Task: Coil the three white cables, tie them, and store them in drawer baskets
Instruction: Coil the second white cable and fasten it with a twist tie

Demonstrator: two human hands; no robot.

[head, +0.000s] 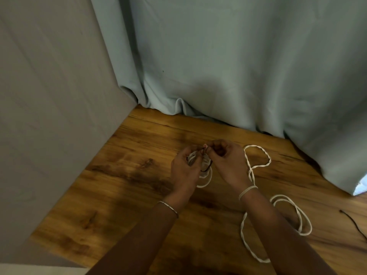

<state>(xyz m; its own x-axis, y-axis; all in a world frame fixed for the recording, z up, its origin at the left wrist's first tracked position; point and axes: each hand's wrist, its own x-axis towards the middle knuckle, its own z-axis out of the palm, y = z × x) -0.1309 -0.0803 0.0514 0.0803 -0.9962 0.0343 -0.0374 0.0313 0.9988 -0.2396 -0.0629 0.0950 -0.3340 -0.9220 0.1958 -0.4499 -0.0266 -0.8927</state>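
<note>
Over the wooden floor, my left hand (183,167) grips a small coiled white cable (206,175); part of the coil hangs below my fingers. My right hand (225,162) pinches a thin dark tie (207,166) at the top of that coil, fingertips meeting the left hand's. A second white cable (258,159) lies loose on the floor to the right, twisted into a loop, and runs under my right forearm. More white cable (299,217) lies in loose loops beside my right forearm. Whether it is one cable or two I cannot tell.
A grey panel (49,116) stands on the left. A pale blue-green curtain (238,66) hangs down to the floor behind. A thin dark cord (353,221) lies on the floor at the far right. No drawer baskets are in view.
</note>
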